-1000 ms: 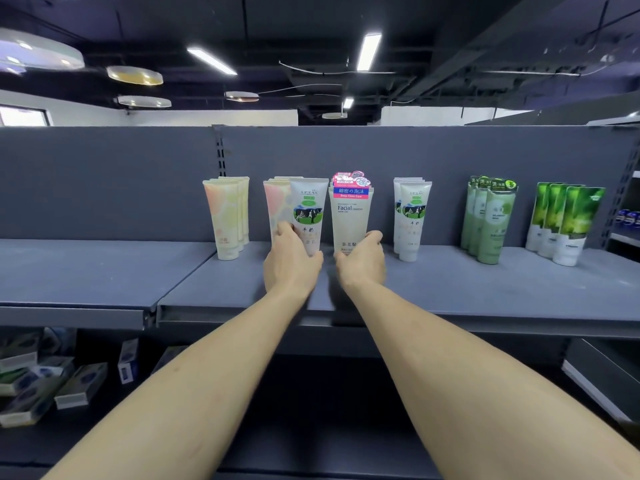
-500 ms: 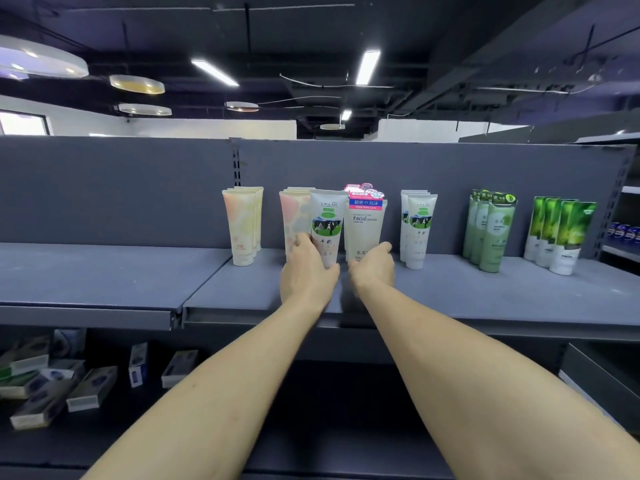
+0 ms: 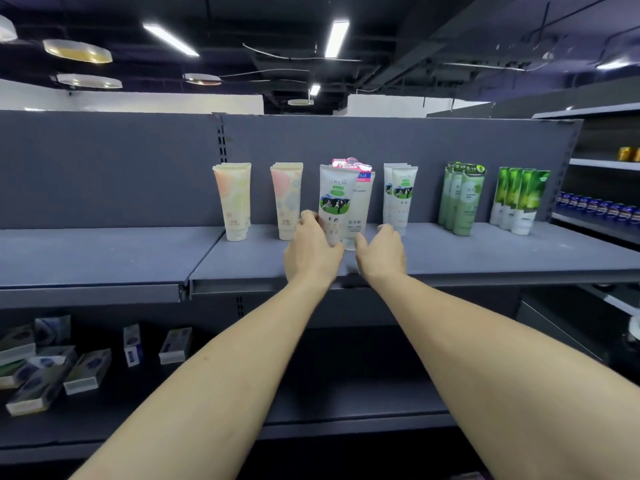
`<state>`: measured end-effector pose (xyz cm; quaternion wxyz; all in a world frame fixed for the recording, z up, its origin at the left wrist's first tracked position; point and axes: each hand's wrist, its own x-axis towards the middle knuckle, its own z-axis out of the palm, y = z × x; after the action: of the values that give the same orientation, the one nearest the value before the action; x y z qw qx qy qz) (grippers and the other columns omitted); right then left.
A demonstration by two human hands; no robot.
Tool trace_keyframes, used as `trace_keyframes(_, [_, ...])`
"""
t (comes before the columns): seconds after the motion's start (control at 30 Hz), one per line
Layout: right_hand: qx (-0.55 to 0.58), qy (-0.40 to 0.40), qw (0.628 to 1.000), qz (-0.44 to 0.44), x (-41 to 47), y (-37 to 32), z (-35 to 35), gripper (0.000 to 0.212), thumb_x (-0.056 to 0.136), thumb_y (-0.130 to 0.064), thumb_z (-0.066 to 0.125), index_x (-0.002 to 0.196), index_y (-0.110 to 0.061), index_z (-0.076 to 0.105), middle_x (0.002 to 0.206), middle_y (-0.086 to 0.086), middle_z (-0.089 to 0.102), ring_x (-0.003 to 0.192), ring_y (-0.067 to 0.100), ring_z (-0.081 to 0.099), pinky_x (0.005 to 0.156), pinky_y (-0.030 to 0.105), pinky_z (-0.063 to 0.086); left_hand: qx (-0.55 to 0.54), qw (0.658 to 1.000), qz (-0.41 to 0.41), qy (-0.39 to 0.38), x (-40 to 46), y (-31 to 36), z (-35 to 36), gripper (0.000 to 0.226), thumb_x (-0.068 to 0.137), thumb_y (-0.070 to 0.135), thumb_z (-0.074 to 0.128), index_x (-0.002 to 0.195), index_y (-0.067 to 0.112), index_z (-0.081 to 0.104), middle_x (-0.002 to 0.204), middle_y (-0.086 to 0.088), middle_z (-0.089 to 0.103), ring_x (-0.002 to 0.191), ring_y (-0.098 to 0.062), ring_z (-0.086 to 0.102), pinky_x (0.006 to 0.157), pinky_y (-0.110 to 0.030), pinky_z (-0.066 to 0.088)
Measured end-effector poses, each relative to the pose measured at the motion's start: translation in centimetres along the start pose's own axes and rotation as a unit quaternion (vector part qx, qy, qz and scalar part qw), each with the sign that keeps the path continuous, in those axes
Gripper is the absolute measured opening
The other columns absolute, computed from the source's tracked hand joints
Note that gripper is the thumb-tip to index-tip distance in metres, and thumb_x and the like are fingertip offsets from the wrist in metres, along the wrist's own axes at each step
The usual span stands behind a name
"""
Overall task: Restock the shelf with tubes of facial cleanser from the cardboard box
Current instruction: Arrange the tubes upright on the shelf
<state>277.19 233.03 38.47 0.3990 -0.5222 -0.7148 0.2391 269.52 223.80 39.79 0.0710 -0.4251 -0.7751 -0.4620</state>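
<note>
Nearest the camera, two bare forearms extend from about 6 o'clock toward the middle shelf (image 3: 485, 258). The left hand (image 3: 310, 249) holds a white tube with a cow label (image 3: 334, 202) by its lower end, fingers curled round the left edge and thumb at the cap; the grip low on the body appears meant to keep the tube upright on its cap while it is positioned. The right hand (image 3: 381, 252) hangs just beside it at roughly 3 o'clock of the tube, fingers loosely spread and holding nothing, not touching as far as can be seen; it seems placed to steady or receive. The held tube stands in front of, and partly covers, a pink-topped tube (image 3: 362, 202), which suggests it is out of its proper row. Its matching stock, the cow-label row (image 3: 400, 199), stands near at 2 o'clock of the hands. Farther along at 3 o'clock stand pale green tubes (image 3: 462, 199) and bright green tubes (image 3: 519, 199); at 10 o'clock, two rows of peach-patterned tubes (image 3: 235, 202). Small boxes (image 3: 86, 368) lie on the lower shelf at 8 o'clock. The cardboard box is not in view.
</note>
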Motion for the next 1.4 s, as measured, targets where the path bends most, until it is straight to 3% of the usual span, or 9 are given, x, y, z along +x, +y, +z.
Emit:
trace_keyframes(0.27, [-0.005,0.003,1.000,-0.021,0.4,2.1,-3.4,0.047,0.101,-0.039,0.047,0.134,-0.005,0.046,0.135,0.012,0.052,0.121,0.032,0.053,0.093,0.041,0.045,-0.018,1.000,-0.009,0.010,-1.4,2.6,1.8,0.046,0.081,0.030,0.073,0.117,0.019,0.045,0.118,0.004,0.059,0.101,-0.020,0.062,0.073,-0.031,0.043])
trace_keyframes(0.47, [-0.032,-0.045,0.997,-0.054,2.5,6.8,-7.0,0.051,0.103,-0.042,0.042,0.138,-0.005,0.042,0.139,0.013,0.049,0.123,0.031,0.051,0.091,0.040,0.044,-0.036,0.998,-0.034,0.041,-3.4,6.2,6.3,0.055,0.081,0.031,0.074,0.126,0.020,0.046,0.123,0.006,0.060,0.107,-0.017,0.060,0.074,-0.028,0.041])
trace_keyframes(0.73, [-0.025,-0.086,0.990,-0.104,6.6,10.8,-10.8,0.048,0.103,-0.037,0.043,0.139,-0.005,0.043,0.140,0.014,0.050,0.127,0.031,0.049,0.098,0.040,0.042,-0.050,0.993,-0.081,0.066,-4.6,11.7,12.1,0.048,0.079,0.031,0.077,0.118,0.020,0.052,0.115,0.007,0.064,0.101,-0.015,0.061,0.073,-0.028,0.042])
trace_keyframes(0.97, [-0.023,-0.116,0.987,-0.104,9.6,11.7,-10.9,0.048,0.102,-0.035,0.045,0.141,-0.006,0.041,0.142,0.013,0.049,0.127,0.031,0.049,0.096,0.040,0.043,-0.066,0.993,-0.087,0.054,-1.5,12.8,15.1,0.052,0.075,0.029,0.083,0.113,0.013,0.051,0.111,0.001,0.064,0.100,-0.019,0.062,0.077,-0.033,0.050])
trace_keyframes(1.1, [-0.044,-0.106,0.989,-0.096,11.5,11.1,-10.5,0.044,0.101,-0.030,0.046,0.139,-0.008,0.041,0.137,0.012,0.052,0.125,0.031,0.051,0.090,0.038,0.043,-0.052,0.995,-0.078,0.023,1.5,12.1,16.5,0.052,0.075,0.026,0.083,0.112,0.009,0.050,0.111,-0.001,0.063,0.094,-0.017,0.059,0.072,-0.028,0.044])
trace_keyframes(1.27, [-0.054,-0.105,0.987,-0.106,13.1,10.2,-9.1,0.039,0.100,-0.027,0.046,0.133,-0.007,0.044,0.134,0.012,0.055,0.123,0.032,0.052,0.086,0.037,0.042,-0.062,0.994,-0.086,0.019,4.8,11.0,18.8,0.049,0.077,0.028,0.080,0.112,0.010,0.050,0.113,-0.005,0.063,0.103,-0.023,0.063,0.080,-0.033,0.051])
trace_keyframes(1.4, [-0.060,-0.104,0.988,-0.096,14.4,10.3,-8.0,0.037,0.100,-0.025,0.044,0.132,-0.006,0.045,0.133,0.013,0.056,0.121,0.032,0.052,0.081,0.035,0.039,-0.051,0.994,-0.094,-0.008,7.1,10.6,20.0,0.051,0.078,0.026,0.079,0.114,0.008,0.048,0.117,-0.008,0.062,0.107,-0.026,0.061,0.080,-0.034,0.049])
